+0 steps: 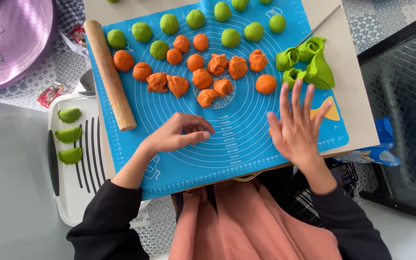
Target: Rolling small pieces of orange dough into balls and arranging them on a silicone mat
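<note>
Overhead view of a person working dough on a blue silicone pastry mat (246, 139) spread over a table (357, 115). The left hand (179, 135) rests on the mat with its fingers (199, 137) curled together, empty as far as can be seen. The right hand (297, 127) hovers flat with fingers spread; a sliver of orange shows beneath it, perhaps a dough piece under the palm. Just beyond both hands lie orange dough balls (203, 77), some smooth, some ragged, with green dough balls (196, 19) farther up. The dough looks soft, light and easily dented, best cupped gently from its sides. A wooden rolling pin (109, 74) lies on the left, folded green dough (309, 60) on the right. Three green dumplings (69, 135) sit on a white tray (73, 192).
</note>
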